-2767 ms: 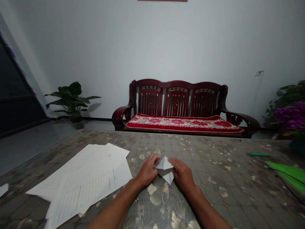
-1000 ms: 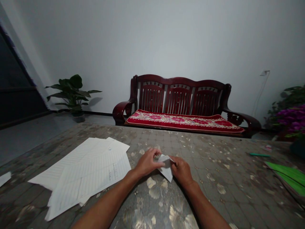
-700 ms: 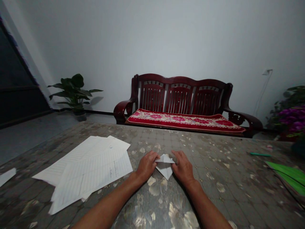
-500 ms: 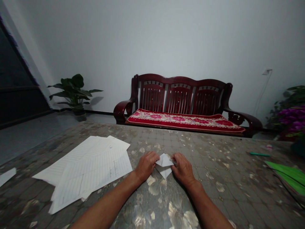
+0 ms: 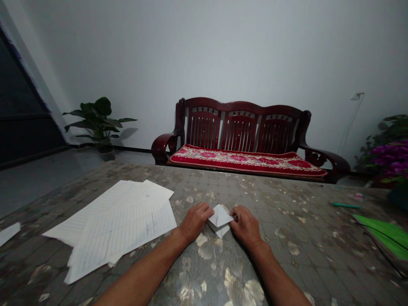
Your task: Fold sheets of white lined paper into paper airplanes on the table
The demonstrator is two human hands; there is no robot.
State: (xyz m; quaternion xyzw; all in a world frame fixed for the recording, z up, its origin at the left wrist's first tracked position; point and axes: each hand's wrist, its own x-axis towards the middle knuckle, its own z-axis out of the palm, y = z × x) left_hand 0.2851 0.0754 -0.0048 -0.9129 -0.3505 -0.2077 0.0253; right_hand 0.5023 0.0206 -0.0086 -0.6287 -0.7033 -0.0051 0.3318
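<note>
One folded white paper piece [image 5: 219,217] lies on the bench [image 5: 288,263], between the two hands, with its lower point directed toward the person. The left hand [image 5: 195,221] is curled, with its fingers against the left side of the piece. The right hand [image 5: 245,227] is likewise closed, with its fingertips [image 5: 235,216] on the right corner. Both hands are grasping the piece lightly; neither is released.

Left of the left hand, just beside the wrist, lie at least two overlapping lined paper sheets [image 5: 117,225]. One paper scrap [image 5: 8,233] lies farther left, cut off by the view edge. Well right of the right hand are one slim green item [image 5: 346,205] and one green-covered book [image 5: 382,236], the latter cut off by the view edge. The far bench edge runs well ahead of both hands; one wooden sofa [image 5: 239,127] stands beyond it.
</note>
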